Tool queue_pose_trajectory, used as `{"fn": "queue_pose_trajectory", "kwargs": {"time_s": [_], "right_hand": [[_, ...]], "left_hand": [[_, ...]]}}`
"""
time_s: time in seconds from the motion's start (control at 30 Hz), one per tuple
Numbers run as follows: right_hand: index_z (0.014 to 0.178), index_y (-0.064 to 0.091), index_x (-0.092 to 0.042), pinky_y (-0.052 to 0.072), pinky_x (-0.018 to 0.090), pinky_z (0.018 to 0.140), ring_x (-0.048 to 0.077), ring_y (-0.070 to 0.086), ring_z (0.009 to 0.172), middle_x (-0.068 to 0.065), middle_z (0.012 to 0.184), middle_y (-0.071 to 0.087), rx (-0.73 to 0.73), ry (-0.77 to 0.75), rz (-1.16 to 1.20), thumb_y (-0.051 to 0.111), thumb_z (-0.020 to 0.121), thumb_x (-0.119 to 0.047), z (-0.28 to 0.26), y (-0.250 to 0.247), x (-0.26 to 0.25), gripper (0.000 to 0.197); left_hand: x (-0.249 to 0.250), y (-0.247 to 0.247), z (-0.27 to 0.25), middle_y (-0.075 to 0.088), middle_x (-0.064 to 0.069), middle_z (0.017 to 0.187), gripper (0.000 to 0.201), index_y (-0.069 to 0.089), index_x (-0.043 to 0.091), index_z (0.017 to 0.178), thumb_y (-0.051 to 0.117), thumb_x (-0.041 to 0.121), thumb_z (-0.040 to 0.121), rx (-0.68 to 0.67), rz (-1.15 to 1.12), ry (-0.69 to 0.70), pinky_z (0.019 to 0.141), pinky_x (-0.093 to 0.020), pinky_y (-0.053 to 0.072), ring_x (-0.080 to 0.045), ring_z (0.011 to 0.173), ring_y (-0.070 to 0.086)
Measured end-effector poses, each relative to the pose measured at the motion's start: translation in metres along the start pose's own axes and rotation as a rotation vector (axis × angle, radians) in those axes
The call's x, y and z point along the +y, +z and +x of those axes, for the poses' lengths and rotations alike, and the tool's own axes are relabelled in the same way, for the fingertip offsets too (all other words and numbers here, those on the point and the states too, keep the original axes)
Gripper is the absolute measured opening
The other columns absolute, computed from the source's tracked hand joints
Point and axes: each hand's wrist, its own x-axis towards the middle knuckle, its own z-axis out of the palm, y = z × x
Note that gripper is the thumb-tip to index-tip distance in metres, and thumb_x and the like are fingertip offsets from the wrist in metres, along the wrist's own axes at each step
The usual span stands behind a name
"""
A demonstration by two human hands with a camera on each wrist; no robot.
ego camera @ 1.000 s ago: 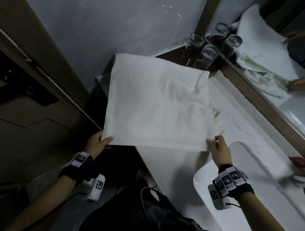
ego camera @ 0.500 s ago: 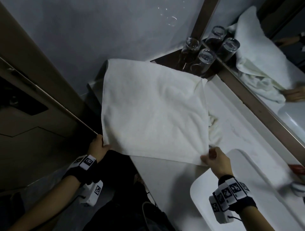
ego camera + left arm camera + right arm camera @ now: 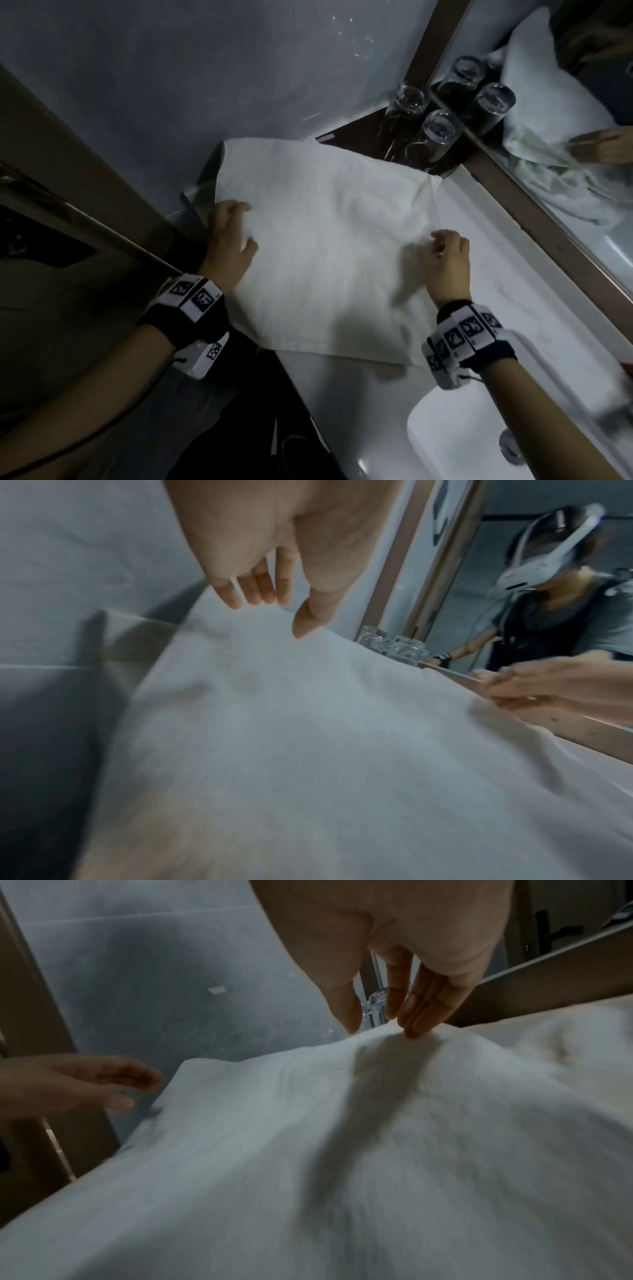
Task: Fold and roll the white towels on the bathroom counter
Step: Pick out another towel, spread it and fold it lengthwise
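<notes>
A white towel (image 3: 325,257) lies spread on the white counter (image 3: 513,291), its left part hanging over the counter's left end. My left hand (image 3: 229,236) is over the towel's left edge with relaxed fingers and holds nothing; in the left wrist view the left hand (image 3: 274,607) hovers just above the towel (image 3: 308,750). My right hand (image 3: 442,253) is over the right part. In the right wrist view the right hand (image 3: 380,1020) touches a raised hump of the towel (image 3: 377,1150) with near-straight fingertips (image 3: 411,1031), the thumb apart from them.
Two upturned glasses (image 3: 438,137) stand on a dark tray in the far corner, beside the mirror (image 3: 565,137). A white sink basin (image 3: 462,438) sits at the near right. A grey wall is behind, a wooden door frame (image 3: 85,212) on the left.
The towel, held up by its near corners before, now lies on the counter. Both hands have let go and moved forward over its middle.
</notes>
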Motion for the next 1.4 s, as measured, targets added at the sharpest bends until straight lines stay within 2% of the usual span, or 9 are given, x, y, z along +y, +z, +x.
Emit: {"fn": "queue_pose_trajectory", "kwargs": {"time_s": [0.1,0.27,0.53,0.67,0.83,0.97,1.07,1.2,1.4], "right_hand": [[0.121,0.046,0.001,0.041,0.026,0.092,0.029,0.052,0.103,0.021,0.124,0.042,0.033,0.040,0.025,0.057,0.091,-0.016,0.034,0.006,-0.016,0.036],[0.122,0.043,0.003,0.036,0.022,0.091,0.035,0.051,0.107,0.023,0.129,0.038,0.053,0.141,-0.020,0.055,0.092,-0.018,0.090,0.015,-0.029,0.039],[0.127,0.042,0.002,0.037,0.037,0.094,0.038,0.047,0.116,0.026,0.130,0.042,-0.049,0.367,-0.105,0.054,0.089,-0.012,0.139,0.024,-0.028,0.042],[0.118,0.060,0.001,0.040,0.035,0.089,0.038,0.053,0.114,0.027,0.120,0.059,-0.086,0.426,-0.135,0.048,0.095,-0.012,0.155,0.016,-0.016,0.030],[0.062,0.061,-0.004,0.044,0.031,0.065,0.027,0.054,0.074,0.010,0.065,0.056,0.032,0.556,0.186,0.062,0.087,-0.023,0.156,-0.001,0.000,0.032],[0.069,0.057,-0.008,0.054,0.019,0.053,0.014,0.055,0.063,0.000,0.056,0.060,0.113,0.693,0.753,0.056,0.091,-0.013,0.154,-0.013,0.006,0.022],[0.088,0.056,-0.007,0.054,0.018,0.061,0.013,0.056,0.070,0.002,0.072,0.058,0.181,0.583,0.843,0.055,0.089,-0.001,0.151,-0.012,0.004,0.006],[0.119,0.054,0.001,0.049,0.012,0.066,0.008,0.059,0.068,0.002,0.078,0.056,0.021,0.388,0.475,0.044,0.085,0.015,0.146,-0.004,0.003,0.038],[0.130,0.050,-0.007,0.033,0.021,0.093,0.037,0.050,0.110,0.025,0.133,0.035,-0.176,0.259,-0.086,0.044,0.092,-0.005,0.148,-0.002,-0.014,0.039]], "left_hand": [[0.019,0.022,0.025,0.030,-0.019,0.141,0.064,0.041,0.004,0.132,0.068,-0.003,0.075,-0.232,-0.013,0.167,0.111,-0.021,0.017,-0.032,0.133,0.027],[0.021,0.073,0.041,-0.014,0.007,0.156,0.096,0.003,0.038,0.146,0.062,0.060,0.074,-0.710,0.249,0.352,0.116,-0.035,-0.008,-0.013,0.142,-0.021],[-0.001,0.109,0.038,-0.045,0.018,0.140,0.112,-0.027,0.053,0.133,0.043,0.091,0.053,-0.805,0.379,0.356,0.107,-0.038,-0.028,-0.005,0.130,-0.043],[0.002,0.111,0.040,-0.051,0.020,0.134,0.114,-0.029,0.053,0.131,0.042,0.092,0.051,-0.821,0.381,0.344,0.104,-0.039,-0.030,-0.006,0.128,-0.046],[0.004,0.109,0.040,-0.051,0.018,0.136,0.113,-0.029,0.052,0.132,0.039,0.093,0.051,-0.819,0.397,0.352,0.096,-0.031,-0.041,-0.007,0.128,-0.046],[0.003,0.109,0.042,-0.050,0.017,0.138,0.114,-0.029,0.051,0.133,0.039,0.093,0.052,-0.842,0.393,0.359,0.092,-0.029,-0.043,-0.007,0.128,-0.046],[0.003,0.109,0.041,-0.049,0.016,0.139,0.113,-0.029,0.050,0.133,0.041,0.092,0.054,-0.854,0.374,0.357,0.097,-0.035,-0.038,-0.008,0.129,-0.046],[0.012,0.094,0.043,-0.042,0.013,0.145,0.103,-0.023,0.047,0.138,0.045,0.081,0.068,-0.898,0.371,0.357,0.108,-0.038,-0.025,-0.009,0.133,-0.040],[0.032,0.030,0.105,0.049,-0.013,0.136,0.041,0.052,0.007,0.126,0.059,0.007,0.086,-0.348,0.115,0.343,0.109,-0.036,0.029,-0.028,0.129,0.043]]}}
